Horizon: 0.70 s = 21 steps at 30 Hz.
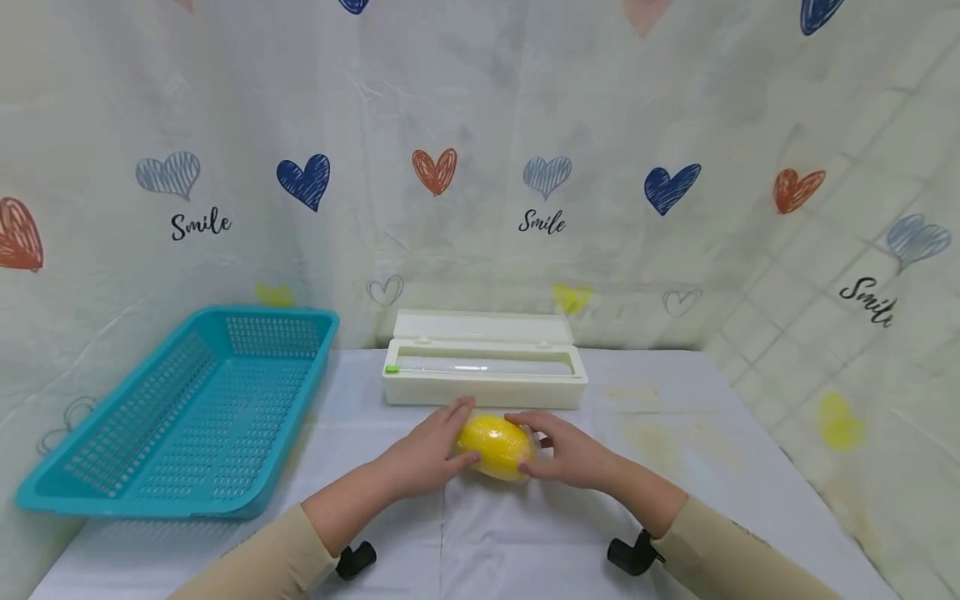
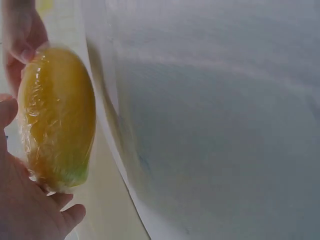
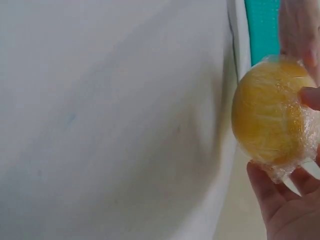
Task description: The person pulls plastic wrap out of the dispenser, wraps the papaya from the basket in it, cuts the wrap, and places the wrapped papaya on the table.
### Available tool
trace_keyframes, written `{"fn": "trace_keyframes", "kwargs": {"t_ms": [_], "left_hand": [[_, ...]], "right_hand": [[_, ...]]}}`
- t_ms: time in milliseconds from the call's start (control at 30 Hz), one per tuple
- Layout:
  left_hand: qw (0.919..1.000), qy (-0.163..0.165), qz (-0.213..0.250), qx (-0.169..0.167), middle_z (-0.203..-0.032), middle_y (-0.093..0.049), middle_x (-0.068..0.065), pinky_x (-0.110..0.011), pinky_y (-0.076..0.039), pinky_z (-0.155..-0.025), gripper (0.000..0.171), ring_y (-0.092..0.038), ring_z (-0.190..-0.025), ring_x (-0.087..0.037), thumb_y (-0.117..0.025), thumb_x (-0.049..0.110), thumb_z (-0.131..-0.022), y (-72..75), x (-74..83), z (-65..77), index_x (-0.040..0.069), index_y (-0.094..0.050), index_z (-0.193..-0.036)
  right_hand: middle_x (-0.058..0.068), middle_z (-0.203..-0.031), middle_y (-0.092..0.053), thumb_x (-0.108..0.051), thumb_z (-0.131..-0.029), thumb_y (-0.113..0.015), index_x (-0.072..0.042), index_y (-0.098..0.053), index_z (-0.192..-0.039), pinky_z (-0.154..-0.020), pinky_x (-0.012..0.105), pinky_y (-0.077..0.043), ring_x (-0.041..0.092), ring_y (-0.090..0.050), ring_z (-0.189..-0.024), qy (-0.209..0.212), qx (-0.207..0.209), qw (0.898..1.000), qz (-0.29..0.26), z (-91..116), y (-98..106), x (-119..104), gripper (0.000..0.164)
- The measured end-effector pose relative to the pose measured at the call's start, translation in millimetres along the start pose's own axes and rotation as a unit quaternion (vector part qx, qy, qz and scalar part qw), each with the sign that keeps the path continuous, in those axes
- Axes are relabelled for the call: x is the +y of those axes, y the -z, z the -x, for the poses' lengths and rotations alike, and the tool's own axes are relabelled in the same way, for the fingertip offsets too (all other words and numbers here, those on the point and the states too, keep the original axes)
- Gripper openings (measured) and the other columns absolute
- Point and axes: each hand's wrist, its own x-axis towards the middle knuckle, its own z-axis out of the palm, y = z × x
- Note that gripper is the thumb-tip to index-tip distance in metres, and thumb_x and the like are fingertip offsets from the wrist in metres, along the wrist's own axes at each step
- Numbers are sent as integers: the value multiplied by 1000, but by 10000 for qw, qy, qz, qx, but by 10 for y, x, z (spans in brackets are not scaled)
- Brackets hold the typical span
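Note:
A plump yellow fruit [image 1: 496,447], wrapped in shiny clear film, is held between both hands over the white-covered table. My left hand [image 1: 429,451] holds its left end, fingers at the far side and thumb at the near side. In the left wrist view that end of the fruit [image 2: 60,120] looks greenish. My right hand [image 1: 572,451] grips the right end with thumb and fingers around it. Crumpled film [image 3: 277,172] gathers close to the right fingers in the right wrist view.
Just behind the hands stands a white cling film dispenser [image 1: 483,392], lid [image 1: 483,327] raised, with a film roll [image 1: 480,365] inside and a green piece [image 1: 392,369] at its left. On the left is a blue perforated basket [image 1: 288,442]. A heart-printed curtain [image 1: 480,100] hangs behind the table [image 1: 660,517].

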Motion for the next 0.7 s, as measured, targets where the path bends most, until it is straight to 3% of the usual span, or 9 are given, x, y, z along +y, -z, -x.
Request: {"fn": "trace_keyframes", "kwargs": {"t_ms": [67,200,367,533,700], "left_hand": [[9993,-109,-356,46,-162,-23,-9,-48,-26,-117,82,-25,-147,-30,-55,51,-98,-11,-1,7,9,-20,-158],[9954,-169,-926,-172,-163,-20,-10,-44,-21,-119,77,-20,-149,-28,-49,47,-101,-65,1,22,5,-18,-158],[9945,68,-970,-391,-163,-17,-11,-43,-22,-119,83,-21,-148,-27,-53,37,-94,-116,42,27,5,-9,-159],[9932,335,-1014,-464,-160,-21,-14,-44,-28,-117,91,-26,-145,-30,-59,36,-87,-154,74,25,6,-11,-158],[9923,514,-997,-530,-159,-23,-18,-46,-28,-116,90,-26,-145,-32,-61,37,-85,-146,144,-3,4,-16,-156]], "right_hand": [[3,-146,-49,-26,-90,-73,-16,-46,-148,-98,44,-49,24,-49,-127,-8,-63,9999,98,-41,1,21,64],[7,-153,-39,-21,-92,-65,-15,-34,-154,-105,52,-42,29,-43,-135,-242,-417,9975,524,-90,-35,0,70],[11,-162,-19,-20,-85,-63,-16,-10,-160,-111,50,-35,29,-33,-143,-612,-772,9851,1406,-132,-151,-115,92],[12,-157,-24,-16,-78,-69,-11,-14,-157,-109,43,-40,26,-41,-134,-556,-689,9743,2073,-191,-234,-187,96],[15,-153,-29,-17,-77,-72,-6,-19,-154,-107,43,-42,27,-44,-130,-479,-643,9676,2396,-210,-239,-241,93]]}}
